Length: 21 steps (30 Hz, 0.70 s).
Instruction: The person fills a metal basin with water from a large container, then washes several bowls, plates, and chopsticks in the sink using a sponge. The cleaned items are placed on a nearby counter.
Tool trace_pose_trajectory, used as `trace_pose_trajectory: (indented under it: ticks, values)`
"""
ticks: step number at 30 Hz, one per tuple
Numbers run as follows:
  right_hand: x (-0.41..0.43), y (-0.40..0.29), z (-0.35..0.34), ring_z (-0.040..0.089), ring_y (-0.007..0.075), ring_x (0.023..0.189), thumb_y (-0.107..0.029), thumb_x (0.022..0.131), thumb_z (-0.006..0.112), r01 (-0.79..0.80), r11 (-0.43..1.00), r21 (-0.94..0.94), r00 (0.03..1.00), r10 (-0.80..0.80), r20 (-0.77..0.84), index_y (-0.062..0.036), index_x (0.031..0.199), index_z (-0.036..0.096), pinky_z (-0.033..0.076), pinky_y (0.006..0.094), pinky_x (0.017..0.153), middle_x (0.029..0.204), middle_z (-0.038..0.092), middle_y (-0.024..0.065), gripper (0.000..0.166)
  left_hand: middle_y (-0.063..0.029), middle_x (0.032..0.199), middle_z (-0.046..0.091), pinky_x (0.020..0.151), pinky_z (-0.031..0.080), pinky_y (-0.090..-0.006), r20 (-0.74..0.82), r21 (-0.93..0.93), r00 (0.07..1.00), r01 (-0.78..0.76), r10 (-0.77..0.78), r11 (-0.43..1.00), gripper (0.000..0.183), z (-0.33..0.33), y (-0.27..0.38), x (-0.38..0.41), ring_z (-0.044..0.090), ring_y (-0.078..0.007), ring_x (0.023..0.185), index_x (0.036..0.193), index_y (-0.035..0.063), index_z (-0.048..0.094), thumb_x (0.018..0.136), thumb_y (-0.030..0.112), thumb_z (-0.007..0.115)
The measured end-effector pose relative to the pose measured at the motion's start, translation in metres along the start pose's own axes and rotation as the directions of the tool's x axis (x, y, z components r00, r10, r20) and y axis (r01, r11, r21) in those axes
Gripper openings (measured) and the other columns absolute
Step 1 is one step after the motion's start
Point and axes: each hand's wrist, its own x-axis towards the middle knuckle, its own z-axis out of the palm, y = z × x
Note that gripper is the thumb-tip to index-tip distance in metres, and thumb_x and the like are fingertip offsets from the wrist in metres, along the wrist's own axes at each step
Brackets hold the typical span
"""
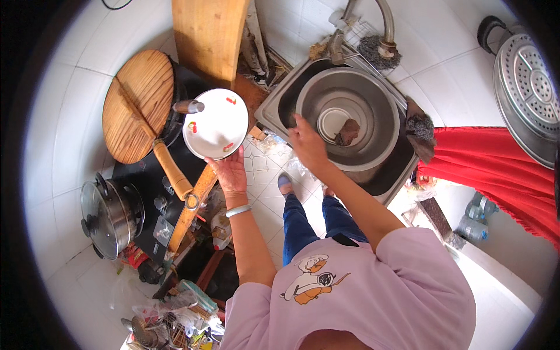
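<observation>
My left hand holds a white bowl with small red fruit prints by its near rim, beside the wok's side handle. My right hand is over the left edge of a large metal basin, with the forefinger extended; I see nothing held in it, though its palm side is hidden. The basin sits in a stainless steel sink. Inside the basin lie a white dish and a brown cloth or rag.
A wok with a wooden lid and a lidded steel pot stand on the black stove. A wooden board leans at the wall. The faucet rises behind the sink; a steamer tray hangs right.
</observation>
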Motion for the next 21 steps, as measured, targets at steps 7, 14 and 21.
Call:
trace_pose_trajectory:
  ticks: [7,14,21]
  values:
    - [-0.018,0.123,-0.059,0.042,0.0390,0.112,-0.023,0.077,0.065,-0.109,0.895,-0.433,0.993,0.077,-0.092,-0.0046,0.124,0.046,0.038,0.0480,0.092,0.121,0.047,0.0178,0.053,-0.0193,0.137,0.037,0.108,0.034,-0.0407,0.051,-0.134,0.999,0.005,0.002,0.991,0.090,0.005,-0.014,-0.017,0.036,-0.0312,0.128,0.135,-0.0064,0.029,0.081,0.064,0.047]
    - [0.002,0.158,-0.054,0.043,0.0364,0.108,-0.018,0.068,0.070,0.044,0.829,-0.558,0.963,0.114,0.245,-0.0039,0.104,0.056,0.038,0.0473,0.090,0.112,0.051,0.0147,0.041,-0.0222,0.126,0.046,0.102,0.040,-0.0393,-0.086,-0.119,0.994,0.052,-0.063,0.992,0.068,-0.011,-0.033,-0.035,0.045,-0.0317,0.119,0.115,-0.0030,0.046,0.087,0.059,0.045]
    - [0.014,0.193,-0.077,0.044,0.0346,0.108,-0.006,0.069,0.066,0.063,0.901,-0.429,0.996,-0.029,0.085,-0.0038,0.095,0.057,0.040,0.0444,0.088,0.106,0.051,0.0142,0.027,-0.0169,0.119,0.053,0.098,0.043,-0.0373,0.089,0.270,0.975,0.175,-0.206,0.947,0.045,0.034,-0.100,-0.066,0.051,-0.0287,0.112,0.119,0.0016,0.045,0.094,0.039,0.046]
